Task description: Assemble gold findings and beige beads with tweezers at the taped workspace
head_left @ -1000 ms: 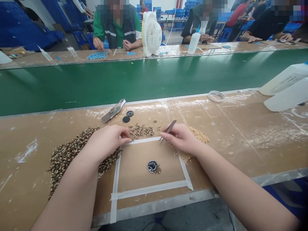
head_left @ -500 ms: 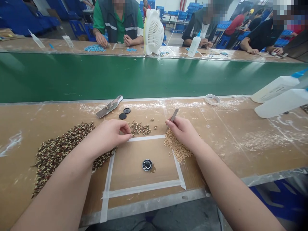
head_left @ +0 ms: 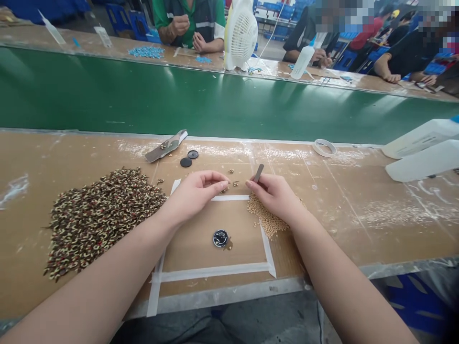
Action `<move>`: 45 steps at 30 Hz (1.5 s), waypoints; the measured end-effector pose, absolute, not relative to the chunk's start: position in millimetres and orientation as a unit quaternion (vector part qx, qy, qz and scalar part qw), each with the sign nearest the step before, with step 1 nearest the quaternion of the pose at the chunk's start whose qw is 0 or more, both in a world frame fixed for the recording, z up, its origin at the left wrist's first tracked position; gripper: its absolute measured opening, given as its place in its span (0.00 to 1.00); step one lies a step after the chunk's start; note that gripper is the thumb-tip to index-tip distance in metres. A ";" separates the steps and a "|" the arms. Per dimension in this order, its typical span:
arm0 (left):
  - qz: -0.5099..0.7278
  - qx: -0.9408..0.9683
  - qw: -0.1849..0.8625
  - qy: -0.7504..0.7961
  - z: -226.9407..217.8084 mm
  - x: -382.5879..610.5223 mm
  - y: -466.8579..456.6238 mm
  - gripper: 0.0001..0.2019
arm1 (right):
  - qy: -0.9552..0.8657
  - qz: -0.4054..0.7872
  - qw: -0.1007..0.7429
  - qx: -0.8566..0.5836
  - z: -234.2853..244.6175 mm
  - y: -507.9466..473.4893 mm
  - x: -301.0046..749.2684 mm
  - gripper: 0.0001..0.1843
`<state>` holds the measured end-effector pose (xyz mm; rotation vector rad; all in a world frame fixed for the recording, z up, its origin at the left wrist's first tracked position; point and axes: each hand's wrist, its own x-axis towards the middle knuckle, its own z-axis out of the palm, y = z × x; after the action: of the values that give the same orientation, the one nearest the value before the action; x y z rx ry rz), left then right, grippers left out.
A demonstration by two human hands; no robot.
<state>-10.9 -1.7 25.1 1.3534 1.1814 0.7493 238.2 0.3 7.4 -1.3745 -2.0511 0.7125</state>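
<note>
My left hand [head_left: 197, 193] hovers over a small group of loose brown-and-cream pieces, covering most of them. Its thumb and fingertips are pinched together; whatever they hold, if anything, is too small to make out. My right hand [head_left: 274, 193] is closed around metal tweezers [head_left: 258, 173], whose flat end sticks up above the fingers while the tips are hidden. Under and beside that hand lies a pile of tan beads [head_left: 267, 220]. A small round dish of dark, shiny liquid [head_left: 220, 238] sits inside a white tape frame [head_left: 215, 272].
A big heap of brown-and-cream pieces [head_left: 96, 220] spreads at left. Behind my hands are two black discs [head_left: 186, 162], a camouflage-patterned strip [head_left: 167, 146] and a clear ring [head_left: 324, 148]. White bottles [head_left: 423, 160] lie at right. People sit beyond the green strip [head_left: 143, 100], near a fan [head_left: 241, 36].
My left hand has moved right across the small pieces, closer to my right hand. The right hand still grips the tweezers by the beads. The view has shifted slightly.
</note>
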 end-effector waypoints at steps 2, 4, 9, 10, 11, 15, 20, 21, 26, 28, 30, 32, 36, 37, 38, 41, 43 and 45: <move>0.326 0.559 0.584 0.490 22.8 -9.7 -1.8 0.15 | -0.767 0.263 0.284 -0.512 7.0 -0.1 238.3 0.19; 0.332 0.537 0.617 0.470 21.4 -8.1 -2.1 0.14 | -0.759 0.263 0.307 -0.510 7.2 -1.1 237.9 0.19; 0.344 0.503 0.664 0.433 17.3 -1.6 -4.9 0.11 | -0.651 0.362 0.447 -0.497 8.7 -5.9 233.3 0.17; 0.344 0.497 0.672 0.427 16.4 -0.2 -6.0 0.11 | -0.627 0.390 0.475 -0.479 8.4 -6.8 232.1 0.17; 0.341 0.493 0.680 0.422 15.8 1.3 -7.1 0.10 | -0.609 0.416 0.500 -0.455 7.8 -7.5 231.1 0.17; 0.305 0.486 0.708 0.412 16.3 6.6 -11.4 0.04 | -0.584 0.482 0.542 -0.363 2.7 -8.5 229.6 0.13; 0.297 0.445 0.740 0.407 16.6 9.7 -11.8 0.08 | -0.577 0.511 0.533 -0.349 -1.5 -7.4 229.6 0.13; 0.298 0.442 0.743 0.405 16.2 9.5 -11.2 0.10 | -0.577 0.516 0.531 -0.346 -1.6 -7.3 229.2 0.13; 0.294 0.449 0.755 0.377 14.3 6.7 -9.6 0.14 | -0.579 0.527 0.525 -0.335 -0.8 -7.8 226.2 0.12; 0.287 0.447 0.762 0.369 13.5 5.9 -9.9 0.14 | -0.580 0.525 0.529 -0.329 -0.5 -7.8 225.3 0.11; 0.287 0.442 0.767 0.365 12.5 5.6 -10.3 0.15 | -0.584 0.521 0.529 -0.327 0.2 -7.7 224.5 0.11; 0.287 0.438 0.772 0.361 11.1 5.6 -10.5 0.15 | -0.588 0.516 0.527 -0.333 1.1 -8.0 223.7 0.12; 0.272 0.416 0.795 0.348 8.2 6.0 -9.5 0.17 | -0.580 0.512 0.528 -0.349 1.3 -8.9 222.7 0.13; 0.269 0.408 0.803 0.341 7.7 6.1 -9.0 0.17 | -0.577 0.514 0.530 -0.350 0.7 -9.0 222.8 0.13; 0.266 0.400 0.810 0.335 7.4 6.2 -8.5 0.17 | -0.574 0.515 0.532 -0.349 0.0 -8.9 223.0 0.13; 0.263 0.383 0.824 0.326 7.5 6.2 -7.3 0.16 | -0.563 0.526 0.536 -0.345 -2.8 -7.9 224.0 0.13; 0.259 0.375 0.829 0.326 7.8 6.3 -6.6 0.16 | -0.554 0.535 0.533 -0.350 -4.3 -6.9 224.2 0.13; 0.256 0.370 0.833 0.323 7.5 6.3 -6.2 0.15 | -0.546 0.543 0.530 -0.356 -5.2 -6.0 223.9 0.14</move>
<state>6.3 -6.2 7.5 0.7850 0.6840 0.5430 223.9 -6.0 -5.2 -0.8488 -1.3028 1.2969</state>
